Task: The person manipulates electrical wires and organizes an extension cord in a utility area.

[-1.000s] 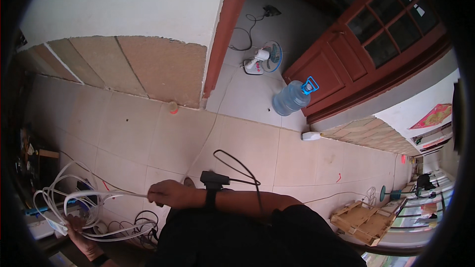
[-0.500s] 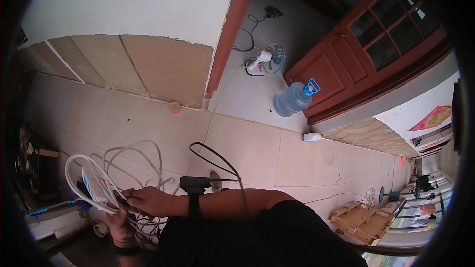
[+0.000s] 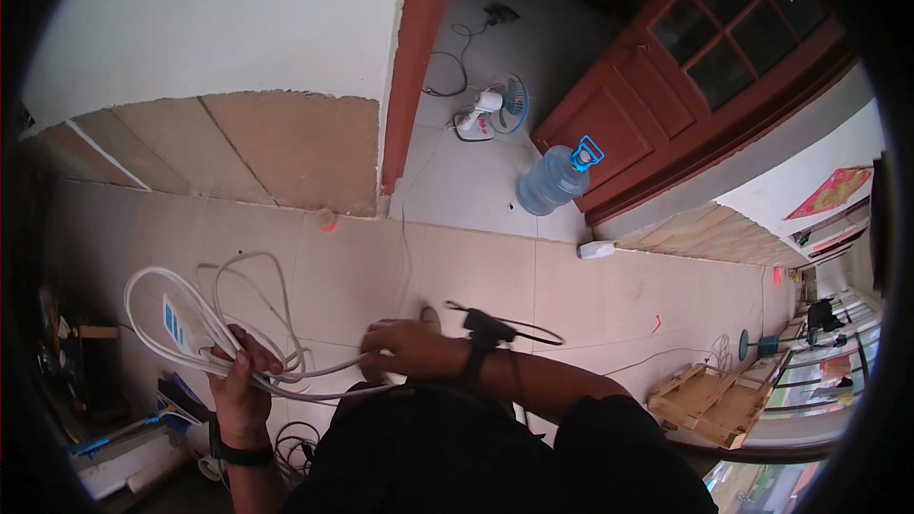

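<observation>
My left hand [image 3: 244, 379] is closed around several loops of white cable [image 3: 132, 309], held at the lower left. Among the loops, next to its fingers, is a white power strip [image 3: 198, 331] with blue markings; the coil partly covers it. My right hand [image 3: 409, 348] is in front of my body with its fingers curled around a stretch of the same cable that runs across from the coil. A second strand passes below that hand toward my dark shirt. On my right wrist sits a black strapped device [image 3: 487, 328] with a thin black cord.
A blue water jug [image 3: 552, 183] and a small fan [image 3: 490, 112] stand by the open red door [image 3: 628, 114]. A wooden pallet [image 3: 709, 405] lies at the right. More tangled cable [image 3: 297, 443] hangs or lies near my left forearm. An orange-lidded jar [image 3: 327, 220] sits against the wall.
My right hand has moved right, away from my left hand, drawing a length of cable across. My left hand still holds the coil, and its loops have shifted. The view has turned slightly.
</observation>
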{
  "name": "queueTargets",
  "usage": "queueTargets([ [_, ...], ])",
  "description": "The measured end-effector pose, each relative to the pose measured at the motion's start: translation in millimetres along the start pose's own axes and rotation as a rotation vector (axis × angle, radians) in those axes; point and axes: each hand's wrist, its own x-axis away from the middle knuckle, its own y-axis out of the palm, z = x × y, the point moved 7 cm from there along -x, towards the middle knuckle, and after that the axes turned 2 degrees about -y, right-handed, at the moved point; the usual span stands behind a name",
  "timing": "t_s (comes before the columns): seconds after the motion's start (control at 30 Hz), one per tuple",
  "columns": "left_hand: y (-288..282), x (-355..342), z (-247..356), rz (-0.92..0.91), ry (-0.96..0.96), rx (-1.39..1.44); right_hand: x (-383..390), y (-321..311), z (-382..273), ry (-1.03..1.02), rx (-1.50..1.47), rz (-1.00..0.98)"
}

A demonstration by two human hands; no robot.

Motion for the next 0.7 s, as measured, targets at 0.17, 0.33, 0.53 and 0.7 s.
queueTargets([
  [0.17, 69.1, -68.9, -16.0, -0.191, -0.049, 0.004, 64.2, -90.7, 90.1, 0.170, 0.258, 0.091],
  [0.33, 164.5, -149.0, -43.2, -0.281, 0.000, -0.180, 129.9, -190.4, 204.1, 0.441, 0.323, 0.164],
  [0.53, 279.7, -248.3, -137.1, -0.362, -0.207, -0.566, 164.3, -334.4, 284.1, 0.590, 0.101, 0.528],
  [0.7, 390.5, -322.5, -222.4, -0.511, -0.330, -0.736, 126.0, -435.6, 276.6, 0.634, -0.365, 0.676],
])
